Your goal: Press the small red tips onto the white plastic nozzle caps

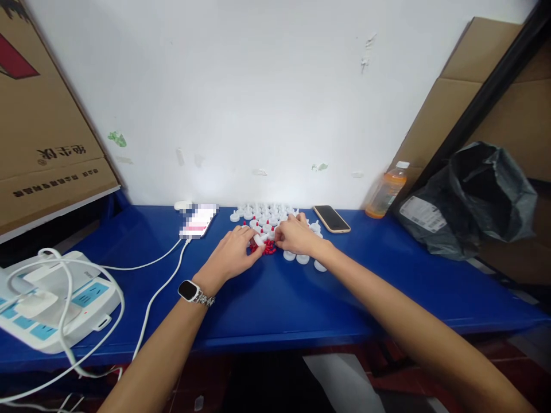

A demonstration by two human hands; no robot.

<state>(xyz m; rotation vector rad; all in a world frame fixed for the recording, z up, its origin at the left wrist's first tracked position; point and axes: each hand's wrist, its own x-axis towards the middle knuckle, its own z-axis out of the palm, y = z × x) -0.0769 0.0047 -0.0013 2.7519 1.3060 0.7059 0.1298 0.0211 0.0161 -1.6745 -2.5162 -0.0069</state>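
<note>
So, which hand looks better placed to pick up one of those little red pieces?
Probably the right hand: it is close beside the red pieces, while the left hand, though also close, already holds a white piece. Whether the right hand holds anything, I can't tell.

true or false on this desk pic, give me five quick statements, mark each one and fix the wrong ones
1. The left hand has a white piece between its fingers. True.
2. The watch is on the right wrist. False: the watch is on the left wrist.
3. Small red pieces lie between the two hands. True.
4. The bottle of orange liquid stands left of the dark-screened phone. False: the bottle stands to the right of that phone.
5. The table is blue. True.
</note>
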